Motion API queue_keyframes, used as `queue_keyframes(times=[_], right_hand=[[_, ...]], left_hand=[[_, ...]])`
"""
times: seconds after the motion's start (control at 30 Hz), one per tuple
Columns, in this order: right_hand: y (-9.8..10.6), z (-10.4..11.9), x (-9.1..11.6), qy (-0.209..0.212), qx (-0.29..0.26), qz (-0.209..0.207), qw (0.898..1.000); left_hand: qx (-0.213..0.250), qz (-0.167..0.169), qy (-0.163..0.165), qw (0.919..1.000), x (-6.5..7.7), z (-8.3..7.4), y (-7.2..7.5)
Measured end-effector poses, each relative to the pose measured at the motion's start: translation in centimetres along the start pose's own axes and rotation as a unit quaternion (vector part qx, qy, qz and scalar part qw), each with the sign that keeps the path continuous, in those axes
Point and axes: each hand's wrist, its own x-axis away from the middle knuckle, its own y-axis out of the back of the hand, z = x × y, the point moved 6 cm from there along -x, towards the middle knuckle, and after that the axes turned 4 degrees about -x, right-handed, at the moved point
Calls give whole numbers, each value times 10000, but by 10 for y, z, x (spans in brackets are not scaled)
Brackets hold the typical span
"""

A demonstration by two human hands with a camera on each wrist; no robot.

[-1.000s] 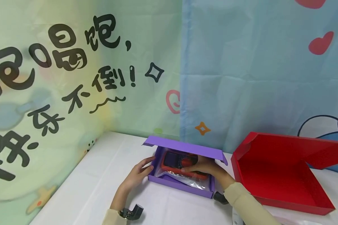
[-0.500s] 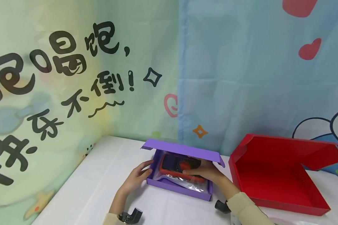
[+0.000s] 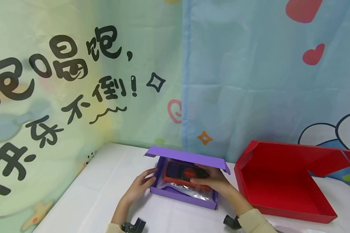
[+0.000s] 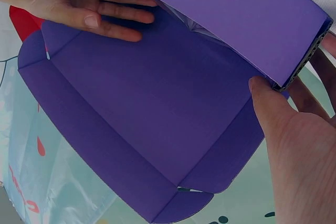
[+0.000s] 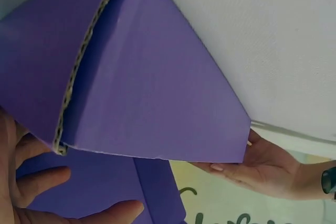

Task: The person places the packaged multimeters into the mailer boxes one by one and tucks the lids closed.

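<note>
A purple cardboard box [image 3: 178, 194] with its flap lid [image 3: 186, 155] raised sits on the table. Inside lies a red and black multimeter [image 3: 184, 174] in a clear plastic bag [image 3: 200, 193]. My left hand [image 3: 137, 187] rests at the box's left side, thumb and fingertips right at its edge. My right hand [image 3: 217, 182] reaches in under the lid's right end, over the right part of the multimeter, thumb stretched across its front. In the left wrist view the right hand [image 4: 97, 11] shows straight, spread fingers in front of the lid. The multimeter is hidden there.
A larger red box [image 3: 294, 194] stands open to the right of the purple box. White cloth covers the table [image 3: 99, 194]. Printed curtains with black lettering and red hearts hang close behind it.
The head view has tilted up and right slightly. My right hand has drawn back a little toward me and right, across the multimeter. My left hand stays at the box's side.
</note>
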Motion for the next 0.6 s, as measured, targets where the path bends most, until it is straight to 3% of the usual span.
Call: queue_keyframes(times=[0.33,0.47,0.6], right_hand=[[13,7,24,369,-349,17,9987],[17,12,38,484,-659,222,9964],[21,10,51,339,-554,578,9962]], left_hand=[[-167,-169,-149,9996,-6,-8,-2],[55,-523,-9,9986,-4,-5,-1],[166,-941,323,9949,1,-2,2]])
